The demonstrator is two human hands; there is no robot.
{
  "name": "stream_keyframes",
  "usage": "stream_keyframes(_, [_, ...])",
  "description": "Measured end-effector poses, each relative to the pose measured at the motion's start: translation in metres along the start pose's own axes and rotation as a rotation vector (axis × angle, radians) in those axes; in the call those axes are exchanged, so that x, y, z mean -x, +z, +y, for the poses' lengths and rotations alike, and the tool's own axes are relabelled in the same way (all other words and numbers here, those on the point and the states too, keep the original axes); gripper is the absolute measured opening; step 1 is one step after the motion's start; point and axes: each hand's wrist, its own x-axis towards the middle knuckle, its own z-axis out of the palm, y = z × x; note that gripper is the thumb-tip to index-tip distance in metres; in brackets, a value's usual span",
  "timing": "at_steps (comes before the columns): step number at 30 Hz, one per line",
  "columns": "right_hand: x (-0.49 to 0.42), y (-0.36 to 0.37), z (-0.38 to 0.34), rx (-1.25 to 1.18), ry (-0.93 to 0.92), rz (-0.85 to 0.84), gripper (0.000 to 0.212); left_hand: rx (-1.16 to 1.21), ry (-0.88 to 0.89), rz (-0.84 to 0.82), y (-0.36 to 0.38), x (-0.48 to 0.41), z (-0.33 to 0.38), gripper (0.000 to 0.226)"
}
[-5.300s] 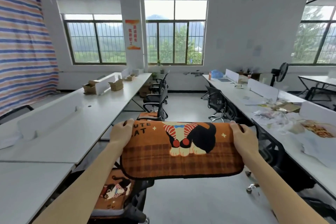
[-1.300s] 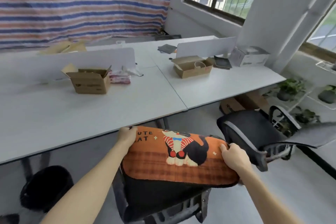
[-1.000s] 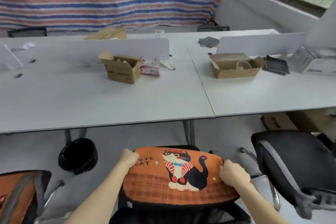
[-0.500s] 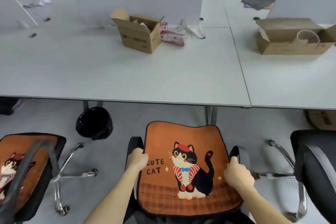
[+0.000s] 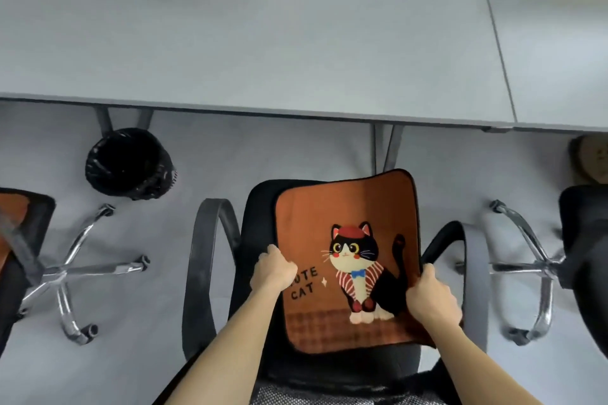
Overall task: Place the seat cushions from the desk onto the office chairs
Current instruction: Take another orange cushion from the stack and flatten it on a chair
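seat cushion on office chair, left hand, right hand gripping its edges; bin near desk

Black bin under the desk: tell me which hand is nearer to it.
Left. The left hand grips the cushion at its left edge, toward the black bin; the right hand grips its right edge, farther away.

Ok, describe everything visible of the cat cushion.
The cushion is square, orange, fuzzy-looking, with dark piping, a cartoon cat in a red cap, "CAT" lettering and a plaid band at the near edge. It lies on the black chair seat, offset toward its right armrest. The left hand and right hand grip its side edges.
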Motion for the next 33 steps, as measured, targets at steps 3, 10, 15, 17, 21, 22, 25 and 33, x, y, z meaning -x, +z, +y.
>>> stream_keyframes(3, [-0.012, 0.012, 0.004, -0.035, 0.023, -0.012, 0.035, 0.004, -0.061, 0.043, 0.024, -0.010, -0.001, 0.065])
stream_keyframes(10, [-0.022, 0.028, 0.001, -0.042, 0.029, 0.011, 0.043, 0.007, -0.035, 0.083, 0.025, -0.023, -0.005, 0.035])
stream_keyframes(15, [-0.012, 0.019, 0.000, -0.020, 0.117, -0.040, 0.041, -0.002, -0.085, 0.133, 0.006, -0.013, -0.016, 0.036])
stream_keyframes(17, [-0.006, 0.019, 0.001, -0.004, 0.140, -0.080, 0.038, -0.035, -0.103, 0.138, -0.001, -0.012, -0.023, 0.035])
stream_keyframes(21, [-0.005, 0.027, 0.003, 0.014, 0.135, -0.155, 0.044, -0.067, -0.137, 0.153, -0.002, -0.017, -0.040, 0.030])
stream_keyframes(22, [-0.008, 0.030, 0.002, 0.021, 0.133, -0.164, 0.048, -0.075, -0.144, 0.166, 0.000, -0.018, -0.044, 0.029])
stream_keyframes(25, [-0.014, 0.039, -0.001, 0.009, 0.155, -0.182, 0.054, -0.084, -0.108, 0.165, 0.009, -0.022, -0.051, 0.028])
stream_keyframes(33, [-0.018, 0.044, 0.008, -0.085, 0.208, -0.105, 0.037, -0.073, -0.034, 0.171, 0.011, -0.029, -0.049, 0.035])
